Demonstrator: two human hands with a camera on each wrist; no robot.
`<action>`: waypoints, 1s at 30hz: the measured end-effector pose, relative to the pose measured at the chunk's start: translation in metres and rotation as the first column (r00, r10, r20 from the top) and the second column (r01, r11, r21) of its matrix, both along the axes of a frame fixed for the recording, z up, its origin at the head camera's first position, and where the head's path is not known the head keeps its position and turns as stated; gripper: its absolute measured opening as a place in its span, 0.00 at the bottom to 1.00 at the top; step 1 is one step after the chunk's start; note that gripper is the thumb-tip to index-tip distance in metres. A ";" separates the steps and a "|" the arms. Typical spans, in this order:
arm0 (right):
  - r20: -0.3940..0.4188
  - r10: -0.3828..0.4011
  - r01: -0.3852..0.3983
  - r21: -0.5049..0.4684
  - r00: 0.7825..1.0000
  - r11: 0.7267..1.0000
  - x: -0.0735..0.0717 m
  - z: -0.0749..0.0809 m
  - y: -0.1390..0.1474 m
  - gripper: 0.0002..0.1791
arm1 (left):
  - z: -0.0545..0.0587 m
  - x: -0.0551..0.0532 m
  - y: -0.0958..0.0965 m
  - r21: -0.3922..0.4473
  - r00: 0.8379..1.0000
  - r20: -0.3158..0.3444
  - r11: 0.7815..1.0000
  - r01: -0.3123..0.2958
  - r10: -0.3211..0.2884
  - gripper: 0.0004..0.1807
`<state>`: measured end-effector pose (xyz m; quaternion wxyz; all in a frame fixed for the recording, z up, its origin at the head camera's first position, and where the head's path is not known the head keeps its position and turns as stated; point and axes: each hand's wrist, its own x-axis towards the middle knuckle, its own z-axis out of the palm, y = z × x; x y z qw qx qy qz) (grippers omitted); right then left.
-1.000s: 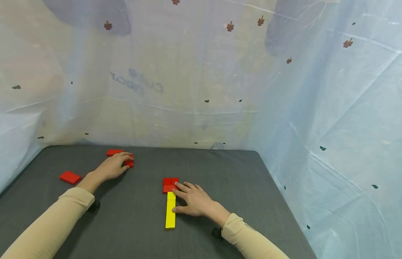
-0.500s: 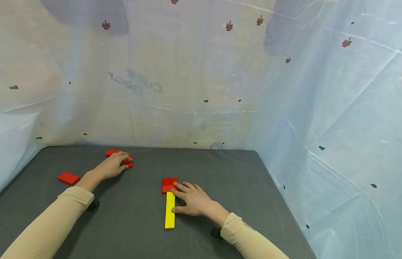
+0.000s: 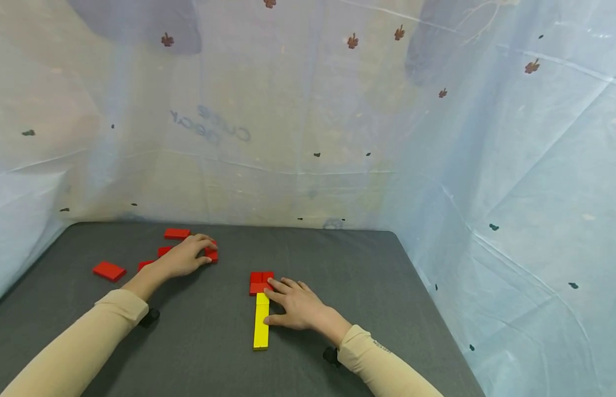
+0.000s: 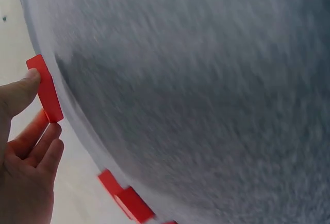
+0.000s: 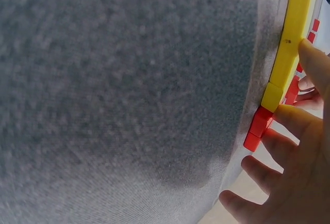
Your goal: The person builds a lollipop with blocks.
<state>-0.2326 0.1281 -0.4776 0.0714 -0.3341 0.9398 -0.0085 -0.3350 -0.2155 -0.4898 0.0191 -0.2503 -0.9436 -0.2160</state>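
My left hand pinches a flat red block between thumb and fingers, over the back left part of the table; in the left wrist view the block shows close over the surface. At the middle, my right hand lies with straight, spread fingers along a flat arrangement. Its thumb touches a long yellow block, and its front fingertips rest at a small yellow block and the red blocks set together above it. The red blocks form a compact square, with the yellow strip running from it towards me.
Loose red blocks lie at the left: one beside the left forearm, another near the back edge, and others partly hidden by the left hand. The dark grey table ends at a pale plastic sheet hanging behind and right.
My left hand has moved right and slightly nearer with the red block, uncovering red blocks behind it. My right hand and the yellow and red arrangement have stayed in place.
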 end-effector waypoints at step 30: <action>-0.001 -0.004 0.004 0.029 1.000 1.000 -0.002 0.000 -0.001 0.41 | 0.000 0.036 0.071 -0.077 0.982 -0.051 0.981 0.177 -0.181 0.17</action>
